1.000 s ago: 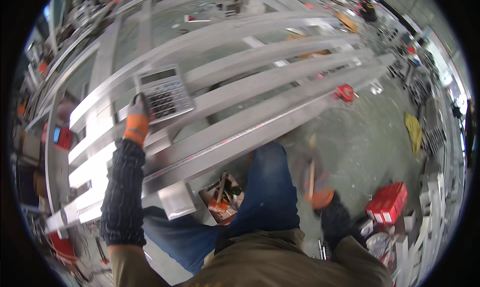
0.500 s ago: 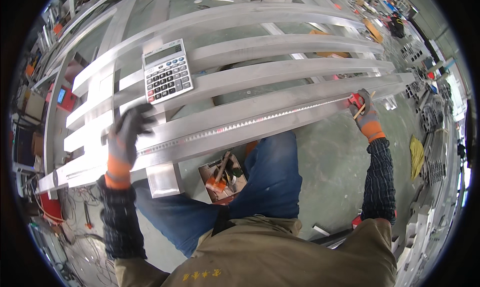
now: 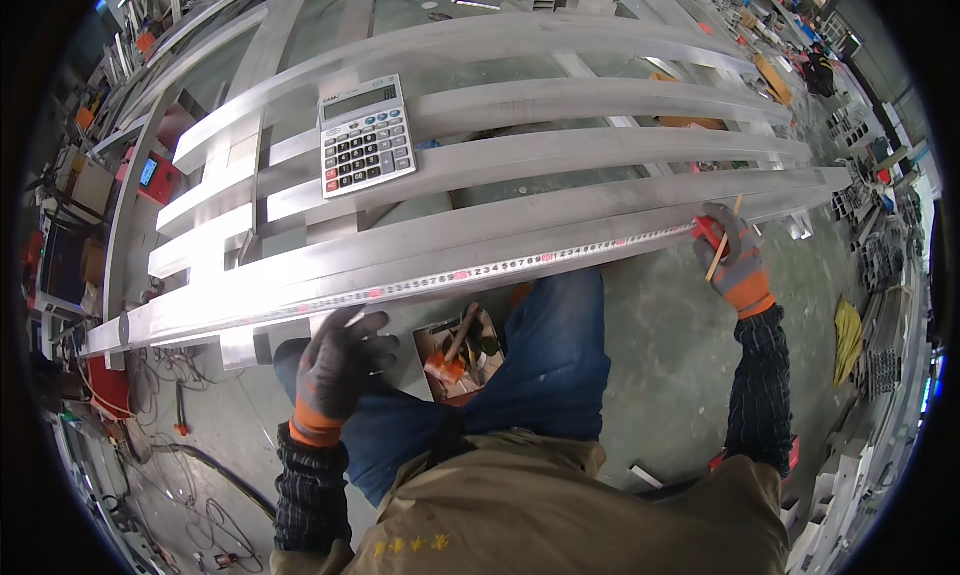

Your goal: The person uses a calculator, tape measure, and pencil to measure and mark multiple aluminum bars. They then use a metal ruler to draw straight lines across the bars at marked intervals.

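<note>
My right hand (image 3: 733,262), in a grey and orange glove, grips a red tape measure (image 3: 708,232) near the right end of the nearest metal tube (image 3: 520,237). A thin wooden pencil-like stick (image 3: 726,237) also sticks out between its fingers. The white blade (image 3: 500,266) runs left from the case along the tube's near side. My left hand (image 3: 345,360), gloved the same way, hovers just below the tube with fingers apart and nothing in it. Farther back, a silver calculator (image 3: 366,140) lies across the parallel tubes.
Several square metal tubes lie parallel on crosswise ones. Below, between my legs, stands a toolbox (image 3: 437,333) with a hammer-like tool inside. Cables (image 3: 200,495) trail over the floor at left. A yellow cloth (image 3: 848,337) and stacked metal profiles (image 3: 882,350) lie at right.
My left hand has come off the area over the tube and moved right and nearer to me. The right hand keeps the tape measure at the tube's right part. The view has shifted slightly.
</note>
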Motion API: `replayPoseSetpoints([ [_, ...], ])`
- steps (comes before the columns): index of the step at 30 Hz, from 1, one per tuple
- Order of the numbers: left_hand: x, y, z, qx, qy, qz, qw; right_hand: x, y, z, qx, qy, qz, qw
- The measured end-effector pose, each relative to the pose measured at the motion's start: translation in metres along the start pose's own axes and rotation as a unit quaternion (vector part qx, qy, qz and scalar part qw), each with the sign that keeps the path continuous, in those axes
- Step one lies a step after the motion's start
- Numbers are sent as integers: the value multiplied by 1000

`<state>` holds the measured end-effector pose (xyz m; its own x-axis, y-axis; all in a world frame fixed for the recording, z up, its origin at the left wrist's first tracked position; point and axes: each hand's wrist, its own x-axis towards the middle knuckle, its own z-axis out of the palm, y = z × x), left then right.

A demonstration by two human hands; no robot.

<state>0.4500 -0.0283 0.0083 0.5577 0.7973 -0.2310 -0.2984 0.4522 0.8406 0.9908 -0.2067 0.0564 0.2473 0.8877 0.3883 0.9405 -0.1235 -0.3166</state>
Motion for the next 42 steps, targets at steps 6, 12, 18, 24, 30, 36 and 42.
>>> replayPoseSetpoints([
  [6, -3, 19, -4, -88, 128, 103, 982, -10, -12, 13, 6, 24, -83, 996],
  [12, -14, 24, -11, 319, 177, 270, 891, -15, -34, 10, 6, 22, -41, 999],
  [18, -20, 35, -5, 122, 229, 180, 949, -17, -47, 10, 3, 46, -10, 999],
  [24, -27, 34, -11, 274, 243, 224, 903, -23, -45, 9, -60, 39, -59, 996],
  [30, -32, 34, -11, 172, 178, 250, 936, -23, -51, 14, -44, 34, -94, 994],
  [36, -39, 29, 24, 165, 98, 170, 967, -24, -73, 25, 3, 17, -110, 994],
  [42, -41, 35, 37, 115, 90, 157, 977, -29, -85, 21, -38, -8, -108, 993],
])
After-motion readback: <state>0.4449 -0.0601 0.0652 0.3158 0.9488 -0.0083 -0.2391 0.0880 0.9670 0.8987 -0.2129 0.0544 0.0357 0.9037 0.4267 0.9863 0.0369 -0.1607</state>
